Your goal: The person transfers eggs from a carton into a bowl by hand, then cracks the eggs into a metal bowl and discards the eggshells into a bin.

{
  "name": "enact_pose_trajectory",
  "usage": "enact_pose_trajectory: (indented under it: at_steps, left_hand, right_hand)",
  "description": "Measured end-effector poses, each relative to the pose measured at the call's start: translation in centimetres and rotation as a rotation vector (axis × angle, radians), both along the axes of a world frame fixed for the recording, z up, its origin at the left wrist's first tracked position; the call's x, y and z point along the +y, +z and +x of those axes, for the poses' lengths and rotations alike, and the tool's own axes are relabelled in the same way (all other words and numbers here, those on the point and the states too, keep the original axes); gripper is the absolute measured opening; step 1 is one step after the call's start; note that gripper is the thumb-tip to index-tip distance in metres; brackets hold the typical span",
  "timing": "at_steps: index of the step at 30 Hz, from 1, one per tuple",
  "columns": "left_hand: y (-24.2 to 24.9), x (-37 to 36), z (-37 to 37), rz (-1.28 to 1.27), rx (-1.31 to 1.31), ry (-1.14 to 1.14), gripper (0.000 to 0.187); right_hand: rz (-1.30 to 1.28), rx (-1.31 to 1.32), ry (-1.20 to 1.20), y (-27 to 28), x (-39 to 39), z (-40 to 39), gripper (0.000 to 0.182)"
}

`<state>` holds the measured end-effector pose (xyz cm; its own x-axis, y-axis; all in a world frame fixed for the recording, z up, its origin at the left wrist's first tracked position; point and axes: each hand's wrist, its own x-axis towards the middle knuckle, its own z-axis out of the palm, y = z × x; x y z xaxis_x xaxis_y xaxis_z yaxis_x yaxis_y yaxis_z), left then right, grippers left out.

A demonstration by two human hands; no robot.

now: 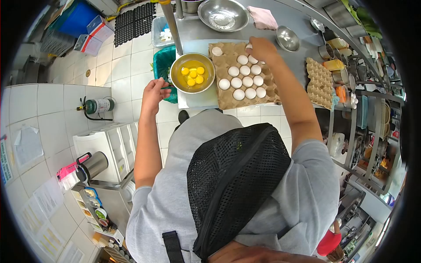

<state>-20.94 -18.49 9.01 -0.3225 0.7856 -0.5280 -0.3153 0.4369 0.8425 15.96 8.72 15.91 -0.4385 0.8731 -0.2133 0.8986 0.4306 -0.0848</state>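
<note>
A cardboard egg tray (223,97) with many white eggs lies on the counter. My right hand (262,49) is at its far edge, its fingers closed round a white egg (249,46). Left of the tray stands a metal bowl (210,83) with several yolks (192,75) in clear egg white. My left hand (156,92) is beside the bowl's left rim, above a bin with a green liner (161,61). Its fingers are curled, and whether they hold anything is too small to tell.
Behind are a large metal bowl (223,15), a pink cloth (262,18) and a smaller bowl (288,38). An upright metal post (172,27) rises near the bin. Another egg tray (319,83) lies at right. A person in red (329,243) is at lower right.
</note>
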Motion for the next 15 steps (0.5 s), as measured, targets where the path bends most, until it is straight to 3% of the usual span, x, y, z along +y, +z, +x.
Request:
enact_pose_trajectory:
  at_steps: [5, 8, 10, 11, 13, 15]
  left_hand:
    - [0.3, -0.4, -0.1, 0.003, 0.001, 0.012, 0.035]
    - [0.4, -0.8, -0.5, 0.000, 0.013, 0.044, 0.035]
    - [0.4, -1.1, -0.9, -0.005, 0.022, 0.062, 0.035]
    - [0.3, -1.2, -1.1, 0.000, 0.009, 0.065, 0.035]
    - [0.6, -1.6, -1.2, 0.005, 0.002, 0.075, 0.036]
    - [1.3, -1.9, -1.2, 0.017, 0.002, 0.085, 0.035]
  right_hand:
    - [-0.073, 0.123, -0.038, 0.0, -0.5, 1.1, 0.043]
    - [0.023, 0.240, -0.062, 1.5, 0.0, -0.2, 0.037]
    - [-0.456, 1.060, -0.291, 2.0, 0.4, -2.6, 0.030]
    - [-0.464, 1.063, -0.281, 1.7, 0.5, -4.4, 0.030]
    - [-0.868, 1.560, -0.420, 0.8, 1.3, -8.5, 0.032]
    - [-1.006, 1.471, -0.320, 0.3, 2.1, -11.3, 0.032]
